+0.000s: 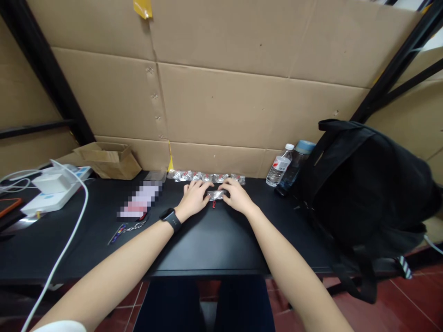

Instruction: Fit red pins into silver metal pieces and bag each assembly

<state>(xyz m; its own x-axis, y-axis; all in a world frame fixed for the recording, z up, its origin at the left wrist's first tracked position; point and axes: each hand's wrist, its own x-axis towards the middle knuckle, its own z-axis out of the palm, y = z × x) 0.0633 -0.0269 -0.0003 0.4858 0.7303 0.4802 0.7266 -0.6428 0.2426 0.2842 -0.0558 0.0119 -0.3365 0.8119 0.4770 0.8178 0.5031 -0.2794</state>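
Note:
Both my hands rest on a black table (214, 240), meeting over a small clear plastic packet (216, 195) with a red bit at its lower edge. My left hand (194, 197), with a black watch on its wrist, pinches the packet's left end with curled fingers. On the packet's right end sits my right hand (236, 195), fingers bent over it. Just behind my hands, a row of several similar clear packets (206, 176) lies along the cardboard wall.
A black backpack (367, 193) fills the table's right side, with two water bottles (279, 170) beside it. At left are a small open cardboard box (108, 159), white power strips with cables (55, 189), a blurred-out item and a keyring (128, 228).

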